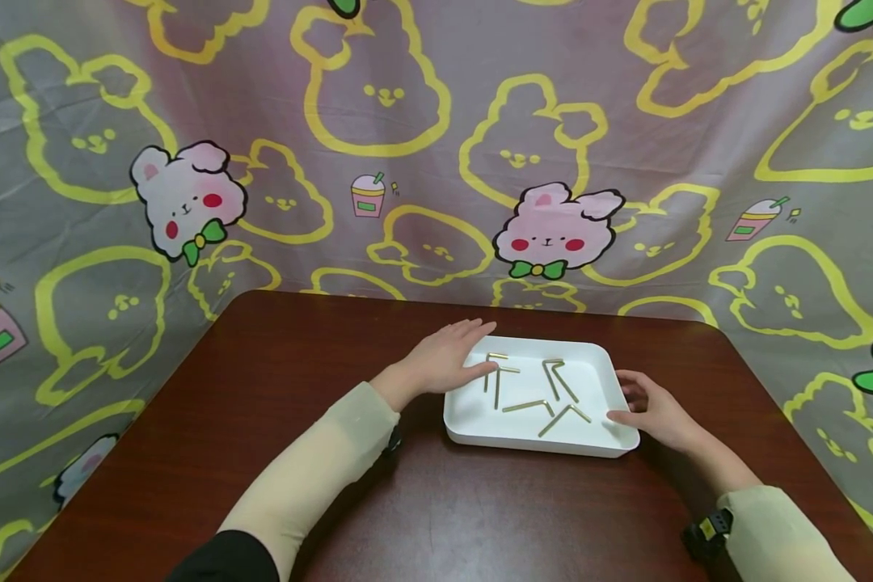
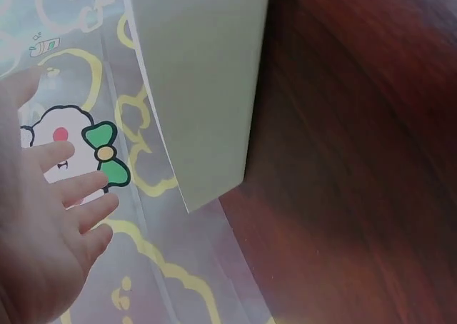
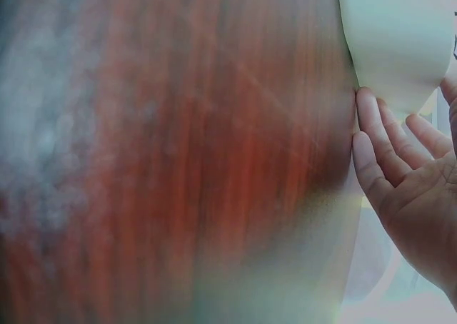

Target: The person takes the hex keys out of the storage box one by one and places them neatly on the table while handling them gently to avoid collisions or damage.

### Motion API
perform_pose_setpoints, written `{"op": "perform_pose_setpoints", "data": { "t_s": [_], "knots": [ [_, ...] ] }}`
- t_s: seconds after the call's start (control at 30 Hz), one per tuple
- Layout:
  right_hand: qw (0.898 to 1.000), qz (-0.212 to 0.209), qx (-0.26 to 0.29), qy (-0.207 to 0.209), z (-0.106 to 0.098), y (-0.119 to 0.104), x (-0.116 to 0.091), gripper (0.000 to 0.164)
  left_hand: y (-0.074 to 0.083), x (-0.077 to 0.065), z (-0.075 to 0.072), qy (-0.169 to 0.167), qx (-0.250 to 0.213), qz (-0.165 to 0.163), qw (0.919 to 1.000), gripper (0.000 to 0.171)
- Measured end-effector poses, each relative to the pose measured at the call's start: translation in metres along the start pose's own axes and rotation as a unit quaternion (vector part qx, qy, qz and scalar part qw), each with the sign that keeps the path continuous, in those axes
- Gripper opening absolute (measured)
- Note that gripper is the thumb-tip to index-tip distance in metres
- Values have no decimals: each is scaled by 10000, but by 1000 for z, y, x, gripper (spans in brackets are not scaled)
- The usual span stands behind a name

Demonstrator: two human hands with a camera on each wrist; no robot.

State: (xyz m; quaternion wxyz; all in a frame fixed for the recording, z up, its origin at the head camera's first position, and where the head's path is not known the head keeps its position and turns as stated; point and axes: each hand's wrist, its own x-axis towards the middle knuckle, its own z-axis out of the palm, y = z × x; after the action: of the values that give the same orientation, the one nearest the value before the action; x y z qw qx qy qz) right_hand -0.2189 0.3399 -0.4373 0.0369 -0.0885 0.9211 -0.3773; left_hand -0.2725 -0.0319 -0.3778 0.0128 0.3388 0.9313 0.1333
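Note:
A white rectangular tray [image 1: 531, 438] rests on the brown table, holding several thin gold-coloured L-shaped rods [image 1: 527, 405]. My left hand [image 1: 447, 356] is over the tray's left end, palm down with fingers extended. Its thumb overlaps the nearest rods in the head view. In the left wrist view its spread fingers [image 2: 82, 188] stand apart from the pale tray wall. At the tray's right end, my right hand [image 1: 658, 412] holds the side, thumb over the rim and fingers along the outside. The right wrist view shows its fingertips [image 3: 365, 99] at the tray's lower edge.
The dark wooden table [image 1: 262, 380] extends on all sides of the tray. A grey cloth [image 1: 436, 186] with yellow outlines and cartoon rabbits hangs behind the table and along both sides. A dark device [image 1: 709, 533] is worn on the right wrist.

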Motion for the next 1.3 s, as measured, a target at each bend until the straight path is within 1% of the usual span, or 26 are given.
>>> {"op": "perform_pose_setpoints", "data": {
  "t_s": [0.1, 0.23, 0.37, 0.53, 0.77, 0.93, 1.07, 1.2, 1.3],
  "knots": [
    [10000, 30, -1, -4, 0, 0, 0, 77, 2, 3, 0, -90, -372, -97, 9992, 75],
    [10000, 67, -4, -20, 0, -1, 0, 77, 3, 8, 1, -199, -821, -180, 9963, 74],
    [10000, 89, 8, -35, 0, -1, 0, 77, 0, 14, 5, -259, -1124, -222, 9931, 72],
    [10000, 61, -1, -34, 0, -1, 0, 76, -4, 21, 10, -224, -1499, -331, 9879, 63],
    [9999, 134, -1, -72, 1, -2, -1, 75, -9, 29, 18, -276, -1697, -634, 9831, 57],
    [9999, 133, -30, -57, 1, -3, -1, 75, -11, 37, 23, -191, -1805, -835, 9798, 53],
    [9998, 162, -41, -63, 1, -3, -1, 76, -14, 41, 28, -99, -1863, -919, 9781, 49],
    [9998, 198, -6, -72, 1, -4, -1, 76, -16, 45, 32, -2, -2041, -936, 9745, 46],
    [9998, 159, 27, -83, 1, -4, -1, 75, -17, 48, 34, 78, -2040, -946, 9744, 43]
  ]
}}
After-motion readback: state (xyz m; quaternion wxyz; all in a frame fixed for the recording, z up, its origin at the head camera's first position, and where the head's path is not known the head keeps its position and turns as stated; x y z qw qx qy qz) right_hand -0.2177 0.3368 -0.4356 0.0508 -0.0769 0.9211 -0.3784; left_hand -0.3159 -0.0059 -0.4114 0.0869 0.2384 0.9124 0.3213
